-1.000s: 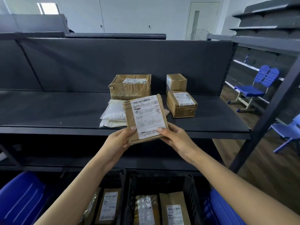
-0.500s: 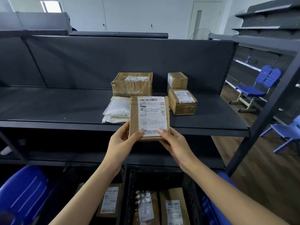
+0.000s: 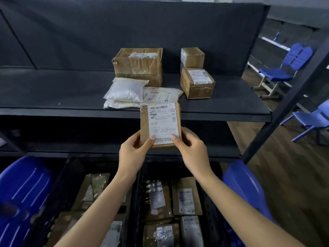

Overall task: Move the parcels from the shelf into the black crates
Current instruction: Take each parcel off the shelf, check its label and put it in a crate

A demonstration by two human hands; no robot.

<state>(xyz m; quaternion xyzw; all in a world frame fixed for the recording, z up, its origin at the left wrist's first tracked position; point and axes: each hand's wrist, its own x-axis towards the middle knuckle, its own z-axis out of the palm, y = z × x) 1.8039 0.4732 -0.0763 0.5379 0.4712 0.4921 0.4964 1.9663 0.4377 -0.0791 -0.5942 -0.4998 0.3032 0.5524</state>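
Head view: parcel [image 3: 161,124] at frame centre, label facing camera, upright. Left hand [image 3: 132,154] grips its lower-left corner and right hand [image 3: 192,151] its lower-right. Thumbs sit on the label; the other fingers are behind, mostly hidden. Both hands hold firmly and nothing is slipping.

Change vs 1 s ago: the parcel has dropped from in front of the shelf stock to below the shelf [image 3: 53,90] front edge, and it's squared up from a tilt. The flat white mailer [image 3: 160,94] it was masking is now exposed. Camera is pitched down, so more of the crates shows.

So the parcel is clear of the shelf and mid-transfer, not yet placed. Right crate [image 3: 211,202] is at 6 o'clock of the parcel, already holding several parcels. Left crate [image 3: 58,189] is at 7 o'clock, partly filled too.

Left on the shelf at 12 o'clock: big box [image 3: 138,66], two small boxes [image 3: 196,82], white bags [image 3: 124,90], and the mailer. Likely next: lower straight down into the right crate.
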